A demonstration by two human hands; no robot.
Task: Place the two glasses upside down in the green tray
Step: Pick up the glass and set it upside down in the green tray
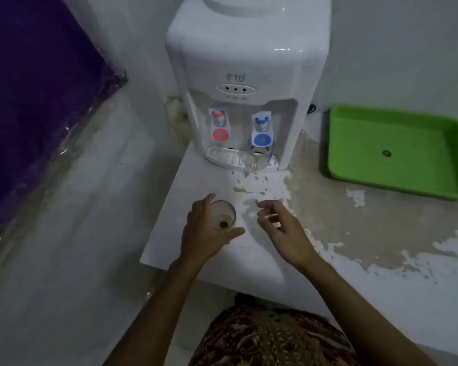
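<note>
A clear glass (pixel 224 215) stands upright on the white counter near its front left corner. My left hand (pixel 205 233) wraps around it, thumb on the near side and fingers on the far side. My right hand (pixel 278 228) hovers just right of the glass with fingers curled and apart, holding nothing. A second clear glass (pixel 259 158) sits under the blue tap on the dispenser's drip tray. The green tray (pixel 354 170) lies at the right on the counter, with only a small round mark in its middle.
A white water dispenser (pixel 243 83) with a red tap and a blue tap stands at the back of the counter. The counter's paint is peeling to bare brown patches (pixel 354 220). A purple plastic-wrapped slab (pixel 37 101) leans at the left.
</note>
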